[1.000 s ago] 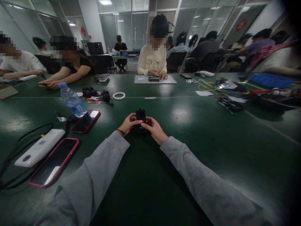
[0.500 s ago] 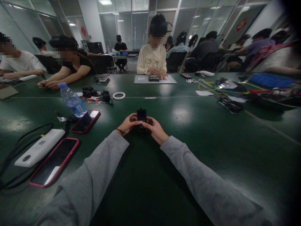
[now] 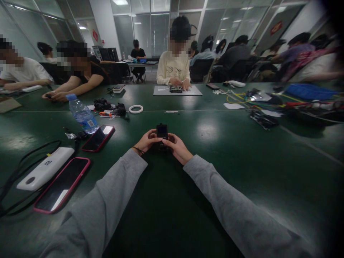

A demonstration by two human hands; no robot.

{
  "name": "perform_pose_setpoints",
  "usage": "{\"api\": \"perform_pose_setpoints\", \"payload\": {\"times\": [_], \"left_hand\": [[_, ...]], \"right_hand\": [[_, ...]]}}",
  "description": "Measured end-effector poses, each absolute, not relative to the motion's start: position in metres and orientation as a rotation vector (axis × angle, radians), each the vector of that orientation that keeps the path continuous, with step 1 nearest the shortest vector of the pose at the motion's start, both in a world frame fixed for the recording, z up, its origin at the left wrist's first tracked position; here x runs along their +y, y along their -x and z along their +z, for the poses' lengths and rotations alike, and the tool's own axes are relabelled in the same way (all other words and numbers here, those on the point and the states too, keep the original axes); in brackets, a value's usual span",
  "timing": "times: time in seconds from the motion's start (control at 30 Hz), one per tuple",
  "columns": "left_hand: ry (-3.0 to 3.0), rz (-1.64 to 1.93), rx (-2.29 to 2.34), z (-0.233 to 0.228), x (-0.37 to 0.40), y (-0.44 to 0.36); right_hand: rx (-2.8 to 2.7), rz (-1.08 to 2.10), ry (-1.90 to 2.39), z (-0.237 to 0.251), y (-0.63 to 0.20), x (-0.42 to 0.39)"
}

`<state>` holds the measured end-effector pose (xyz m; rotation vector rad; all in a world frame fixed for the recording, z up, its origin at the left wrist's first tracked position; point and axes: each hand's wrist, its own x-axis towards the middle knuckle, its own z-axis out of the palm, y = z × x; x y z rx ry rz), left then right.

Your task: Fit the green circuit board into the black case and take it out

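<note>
A small black boxy device stands upright on the dark green table in front of me. My left hand grips its left side with fingers curled around it. My right hand grips its right side, thumb against the front. Both arms wear grey sleeves. The lower part of the device is hidden by my fingers.
To my left lie a red-cased phone, a white power bank with black cable, a second phone and a water bottle. A tape ring and small black parts sit further back. Other people sit across the table; tools and cables clutter the right.
</note>
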<state>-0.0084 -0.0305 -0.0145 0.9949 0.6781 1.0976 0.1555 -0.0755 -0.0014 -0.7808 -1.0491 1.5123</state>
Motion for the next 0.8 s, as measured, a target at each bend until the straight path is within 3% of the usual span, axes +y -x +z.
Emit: {"api": "perform_pose_setpoints", "payload": {"times": [0.8], "left_hand": [[-1.029,1.103,0.694,-0.0142,-0.0322,0.0085]], "right_hand": [[-1.028,1.553,0.765,-0.003,-0.1583,-0.0732]]}}
